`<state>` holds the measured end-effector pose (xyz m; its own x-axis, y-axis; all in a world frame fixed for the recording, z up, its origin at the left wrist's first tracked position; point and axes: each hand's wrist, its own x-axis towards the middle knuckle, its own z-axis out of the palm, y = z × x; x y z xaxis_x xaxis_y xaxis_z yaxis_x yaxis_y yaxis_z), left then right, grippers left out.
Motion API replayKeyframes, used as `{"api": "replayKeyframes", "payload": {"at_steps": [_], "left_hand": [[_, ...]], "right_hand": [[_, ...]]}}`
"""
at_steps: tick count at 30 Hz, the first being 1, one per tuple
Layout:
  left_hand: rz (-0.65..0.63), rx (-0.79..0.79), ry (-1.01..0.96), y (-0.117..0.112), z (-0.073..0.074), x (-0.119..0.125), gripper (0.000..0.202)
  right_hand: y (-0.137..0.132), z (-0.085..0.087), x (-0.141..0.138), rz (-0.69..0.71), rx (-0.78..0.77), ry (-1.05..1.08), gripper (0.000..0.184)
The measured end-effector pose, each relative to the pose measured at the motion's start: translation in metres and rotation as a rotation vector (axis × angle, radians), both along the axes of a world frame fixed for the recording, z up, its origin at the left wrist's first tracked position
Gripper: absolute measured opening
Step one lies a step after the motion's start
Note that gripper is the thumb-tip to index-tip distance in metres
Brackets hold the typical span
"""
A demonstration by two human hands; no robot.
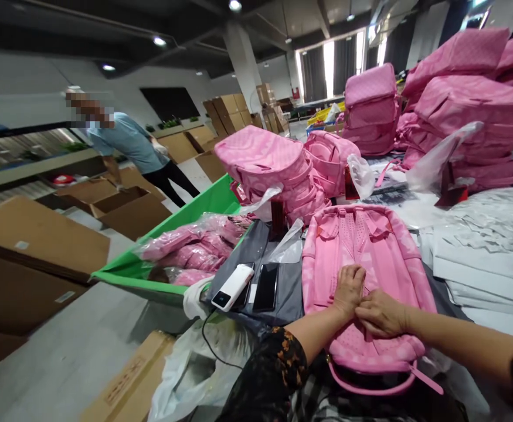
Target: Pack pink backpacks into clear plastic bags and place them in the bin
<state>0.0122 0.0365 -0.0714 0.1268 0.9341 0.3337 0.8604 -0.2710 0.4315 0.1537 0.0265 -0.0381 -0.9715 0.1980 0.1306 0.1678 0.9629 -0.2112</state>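
Note:
A pink backpack (379, 264) lies back-side up in front of me, its shoulder straps and mesh panel on top and its handle loop toward my body. My left hand (348, 287) is on the middle of the back panel, fingers curled in. Touching it from the right, my right hand (381, 313) is closed lower on the same panel. What the fingers pinch is hidden, though both hands press close to the straps. A pink zipper pull (427, 378) sticks out at the near right corner.
Left of the backpack lie a white power bank (233, 287) and a dark phone (265, 287). A green bin (119, 279) holds plastic-wrapped pink bags. Stacked pink backpacks (265, 161) stand behind; white sheets (471, 264) lie right. Beyond the bin a person (133, 140) bends over cardboard boxes.

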Motion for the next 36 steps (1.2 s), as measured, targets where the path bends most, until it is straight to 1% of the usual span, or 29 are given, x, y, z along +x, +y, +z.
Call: {"api": "replayKeyframes", "payload": {"at_steps": [1, 3, 5, 6, 7, 8, 9, 10, 12, 13, 14, 15, 16, 17, 18, 19, 20, 21, 22, 23, 25, 27, 28, 29, 30, 31, 32, 34, 36], "left_hand": [[0.015, -0.002, -0.003, -0.002, 0.001, 0.002, 0.027], [0.053, -0.012, -0.012, -0.013, 0.002, 0.007, 0.028], [0.108, -0.053, -0.062, -0.033, 0.002, 0.013, 0.030], [0.118, -0.085, -0.102, -0.043, 0.002, 0.016, 0.032], [0.111, -0.122, -0.143, -0.052, 0.003, 0.017, 0.034], [0.087, -0.161, -0.170, -0.058, 0.007, 0.016, 0.035], [0.049, -0.206, -0.170, -0.059, 0.013, 0.013, 0.033], [0.008, -0.260, -0.142, -0.056, 0.022, 0.009, 0.029], [-0.025, -0.339, -0.047, -0.036, 0.046, -0.004, 0.028], [-0.012, -0.322, 0.006, -0.021, 0.058, -0.010, 0.031], [0.007, -0.261, 0.054, -0.004, 0.068, -0.016, 0.034], [0.030, -0.169, 0.089, 0.012, 0.075, -0.020, 0.040], [0.045, -0.075, 0.113, 0.027, 0.077, -0.023, 0.046], [0.050, -0.009, 0.125, 0.039, 0.075, -0.023, 0.050], [0.043, 0.011, 0.120, 0.047, 0.069, -0.023, 0.054], [0.027, -0.003, 0.099, 0.052, 0.061, -0.021, 0.056], [0.008, -0.031, 0.070, 0.053, 0.051, -0.018, 0.058], [-0.009, -0.060, 0.039, 0.052, 0.042, -0.015, 0.060], [-0.021, -0.081, 0.010, 0.050, 0.034, -0.012, 0.061], [-0.025, -0.097, -0.014, 0.048, 0.028, -0.010, 0.062], [-0.020, -0.125, -0.042, 0.045, 0.023, -0.007, 0.063], [-0.007, -0.147, -0.045, 0.045, 0.022, -0.008, 0.063], [-0.002, -0.155, -0.039, 0.047, 0.021, -0.009, 0.064], [0.002, -0.161, -0.027, 0.049, 0.020, -0.010, 0.064], [0.005, -0.165, -0.012, 0.051, 0.018, -0.012, 0.064], [0.006, -0.168, 0.004, 0.052, 0.015, -0.013, 0.065], [0.006, -0.171, 0.018, 0.053, 0.013, -0.014, 0.067], [-0.003, -0.176, 0.038, 0.055, 0.010, -0.015, 0.070], [-0.003, -0.195, 0.033, 0.055, 0.011, -0.015, 0.071]], "right_hand": [[0.002, -0.004, 0.001, 0.003, 0.019, 0.029, 0.026], [-0.001, -0.006, 0.006, -0.015, 0.061, 0.089, 0.027], [-0.008, 0.000, 0.016, 0.056, 0.109, 0.124, 0.024], [-0.009, 0.004, 0.021, 0.110, 0.140, 0.139, 0.023], [-0.006, 0.010, 0.026, 0.133, 0.179, 0.157, 0.023], [0.003, 0.015, 0.029, 0.100, 0.223, 0.186, 0.024], [0.015, 0.020, 0.030, 0.000, 0.269, 0.222, 0.025], [0.032, 0.024, 0.030, -0.159, 0.304, 0.258, 0.028], [0.070, 0.027, 0.026, -0.534, 0.329, 0.283, 0.035], [0.086, 0.024, 0.024, -0.673, 0.324, 0.267, 0.040], [0.098, 0.018, 0.022, -0.762, 0.314, 0.238, 0.044], [0.105, 0.010, 0.021, -0.803, 0.306, 0.205, 0.046], [0.107, -0.001, 0.021, -0.808, 0.308, 0.180, 0.045], [0.104, -0.013, 0.022, -0.792, 0.321, 0.166, 0.045], [0.098, -0.023, 0.025, -0.770, 0.342, 0.165, 0.044], [0.092, -0.032, 0.030, -0.750, 0.355, 0.171, 0.044], [0.087, -0.037, 0.036, -0.744, 0.339, 0.178, 0.044], [0.086, -0.037, 0.043, -0.759, 0.295, 0.183, 0.044], [0.091, -0.033, 0.051, -0.794, 0.233, 0.188, 0.043], [0.102, -0.025, 0.059, -0.840, 0.172, 0.191, 0.040], [0.143, 0.000, 0.073, -0.967, 0.070, 0.211, 0.034], [0.199, 0.025, 0.084, -1.077, 0.019, 0.251, 0.029], [0.228, 0.033, 0.088, -1.106, -0.010, 0.259, 0.024], [0.255, 0.037, 0.090, -1.125, -0.042, 0.255, 0.017], [0.278, 0.036, 0.091, -1.133, -0.070, 0.241, 0.010], [0.296, 0.032, 0.091, -1.131, -0.089, 0.221, 0.007], [0.309, 0.024, 0.091, -1.133, -0.113, 0.202, 0.009], [0.325, 0.005, 0.091, -1.133, -0.157, 0.176, 0.017], [0.332, -0.010, 0.093, -1.142, -0.177, 0.175, 0.025]]}}
